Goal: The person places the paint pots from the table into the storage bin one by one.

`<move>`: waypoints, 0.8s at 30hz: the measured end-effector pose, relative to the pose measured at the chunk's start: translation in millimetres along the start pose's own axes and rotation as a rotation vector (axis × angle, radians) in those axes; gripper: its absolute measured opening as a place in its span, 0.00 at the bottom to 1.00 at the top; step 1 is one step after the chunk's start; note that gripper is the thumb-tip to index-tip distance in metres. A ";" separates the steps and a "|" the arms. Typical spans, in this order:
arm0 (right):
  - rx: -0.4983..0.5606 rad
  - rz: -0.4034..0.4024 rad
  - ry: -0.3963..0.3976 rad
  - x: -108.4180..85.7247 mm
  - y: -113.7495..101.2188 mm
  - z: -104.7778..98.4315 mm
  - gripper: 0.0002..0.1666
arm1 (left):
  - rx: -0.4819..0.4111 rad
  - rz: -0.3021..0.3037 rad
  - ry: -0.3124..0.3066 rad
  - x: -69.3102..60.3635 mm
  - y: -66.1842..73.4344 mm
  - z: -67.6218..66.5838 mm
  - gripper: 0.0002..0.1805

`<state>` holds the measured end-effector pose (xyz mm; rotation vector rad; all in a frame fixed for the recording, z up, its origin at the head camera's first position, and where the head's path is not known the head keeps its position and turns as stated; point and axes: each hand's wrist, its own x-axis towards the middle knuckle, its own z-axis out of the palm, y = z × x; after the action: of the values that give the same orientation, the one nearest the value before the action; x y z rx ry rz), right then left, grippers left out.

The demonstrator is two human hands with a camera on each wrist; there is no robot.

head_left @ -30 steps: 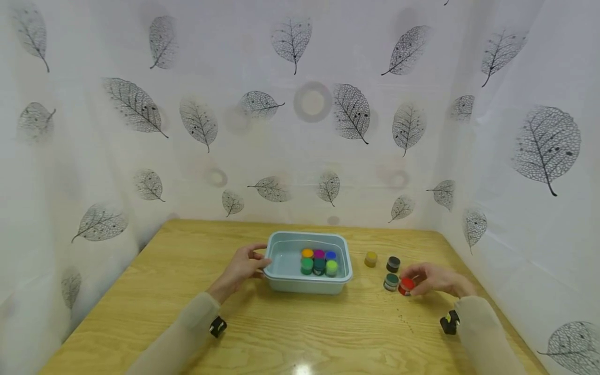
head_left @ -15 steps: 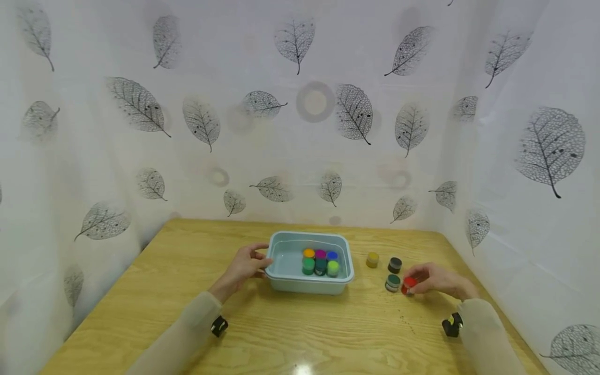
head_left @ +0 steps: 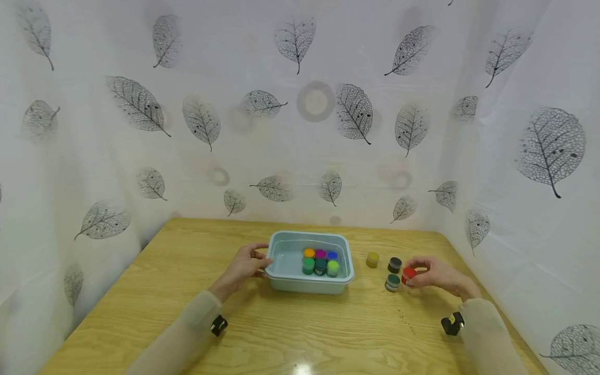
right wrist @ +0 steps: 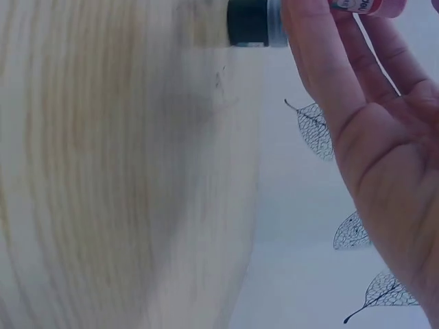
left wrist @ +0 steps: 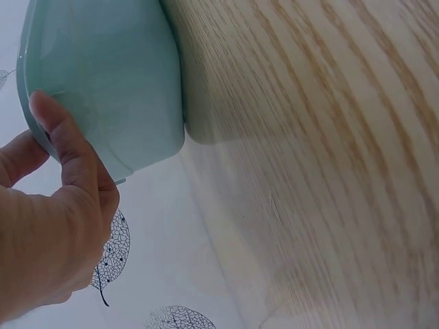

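A pale blue-green tub (head_left: 304, 286) stands mid-table with several coloured jars inside, among them an orange one (head_left: 308, 253) and a lime one (head_left: 333, 269). My left hand (head_left: 241, 268) pinches the tub's left rim; the left wrist view shows thumb and fingers on the rim of the tub (left wrist: 116, 75). In my right hand (head_left: 438, 276) is a red-lidded jar (head_left: 408, 275), pinched between thumb and fingers, also partly visible as a red jar (right wrist: 389, 7) in the right wrist view. Just left of it are a dark green jar (head_left: 392, 283) and a black jar (head_left: 395, 265).
A yellow jar (head_left: 372, 260) sits between the tub and the black jar. Small dark specks (head_left: 405, 320) mark the wooden table (head_left: 281, 333) in front of the jars. A white curtain (head_left: 290, 135) with leaf prints surrounds the table's back and sides.
The red jar has been lifted a little off the table in my right hand and shifted away from me, up beside the black jar. My left hand stays on the tub's rim.
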<state>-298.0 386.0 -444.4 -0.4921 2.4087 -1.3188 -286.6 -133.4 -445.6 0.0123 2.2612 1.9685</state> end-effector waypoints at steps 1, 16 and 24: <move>-0.008 0.005 0.014 -0.3 -4.0 1.1 0.24 | -0.001 0.000 0.001 -0.2 0.1 -0.1 0.29; -0.022 -0.007 0.006 10.7 -27.6 9.0 0.26 | 0.005 -0.003 0.012 1.9 -1.7 1.0 0.29; 0.044 0.017 -0.010 20.6 -43.2 24.5 0.33 | -0.005 -0.004 0.017 2.6 -2.8 0.4 0.29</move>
<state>-299.1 336.8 -422.7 -0.4637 2.3654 -1.3562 -288.9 -133.2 -448.7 -0.0091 2.2647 1.9804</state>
